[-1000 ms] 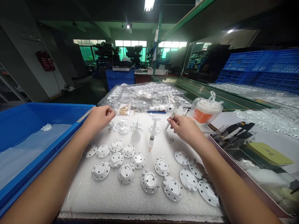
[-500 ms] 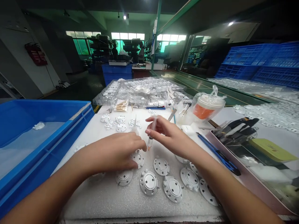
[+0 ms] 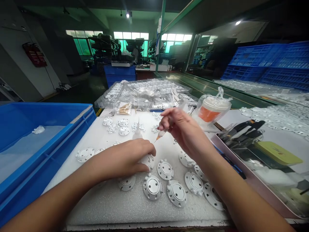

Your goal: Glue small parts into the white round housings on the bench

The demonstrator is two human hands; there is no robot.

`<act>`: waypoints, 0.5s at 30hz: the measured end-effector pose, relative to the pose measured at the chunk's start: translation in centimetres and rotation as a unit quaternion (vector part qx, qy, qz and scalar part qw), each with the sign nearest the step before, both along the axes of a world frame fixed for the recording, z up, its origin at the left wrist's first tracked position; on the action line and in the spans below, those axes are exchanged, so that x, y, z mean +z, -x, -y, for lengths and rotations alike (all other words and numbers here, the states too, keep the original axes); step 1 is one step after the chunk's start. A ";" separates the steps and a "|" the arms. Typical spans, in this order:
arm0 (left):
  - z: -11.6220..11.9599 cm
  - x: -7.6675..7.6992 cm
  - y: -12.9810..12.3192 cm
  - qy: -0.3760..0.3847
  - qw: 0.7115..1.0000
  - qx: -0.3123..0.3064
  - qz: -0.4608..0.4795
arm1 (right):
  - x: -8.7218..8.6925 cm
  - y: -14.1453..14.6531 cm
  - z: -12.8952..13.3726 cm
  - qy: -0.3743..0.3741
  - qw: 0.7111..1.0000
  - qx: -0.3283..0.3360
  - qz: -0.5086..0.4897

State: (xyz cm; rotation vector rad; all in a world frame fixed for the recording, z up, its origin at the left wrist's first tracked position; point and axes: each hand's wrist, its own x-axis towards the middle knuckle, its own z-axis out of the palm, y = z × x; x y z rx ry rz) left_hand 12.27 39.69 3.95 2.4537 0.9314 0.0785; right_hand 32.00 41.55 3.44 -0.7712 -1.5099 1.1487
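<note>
My left hand (image 3: 127, 156) is curled with thumb and fingers round the edge of a white round disc part (image 3: 149, 161), which is partly hidden under it. Pinched in my right hand (image 3: 180, 125) is a small syringe (image 3: 162, 133), its orange needle tip slanting down to the left above the foam. The fingers cover most of its barrel. Behind my left hand stands a clear dropper bottle (image 3: 137, 132) with a thin upright nozzle. Several more white discs (image 3: 152, 187), each with two dark dots, lie around my hands on the white foam sheet (image 3: 108, 206).
On the left stands a blue bin (image 3: 82, 119). Cotton swabs (image 3: 124, 109) and clear trays of white parts (image 3: 145, 87) are at the back. To the right are a bagged cup (image 3: 212, 108), a blue pen-like tool (image 3: 231, 166) and a pink tool box (image 3: 251, 174).
My right hand has lifted and turned, tilting the syringe from near upright to slanted, tip down-left. My left hand and its disc have shifted slightly right. The view has moved a little.
</note>
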 end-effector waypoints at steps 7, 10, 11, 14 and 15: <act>-1.0 -1.8 -0.7 0.015 0.993 0.050 0.105 | 2.4 -0.7 1.3 -0.002 0.997 -0.071 -0.032; -1.3 -2.1 -0.8 0.062 0.987 0.050 0.136 | 2.0 -0.7 1.3 0.078 0.984 0.063 -0.147; -1.4 -2.2 -0.8 0.081 0.985 0.048 0.145 | 1.8 -0.7 1.2 0.103 0.973 0.105 -0.181; -1.2 -2.4 -1.1 0.099 0.982 0.050 0.151 | 1.3 -0.7 0.9 0.158 0.943 0.179 -0.232; -1.2 -2.5 -1.2 0.093 0.983 0.053 0.147 | 1.2 -0.7 0.8 0.171 0.938 0.186 -0.236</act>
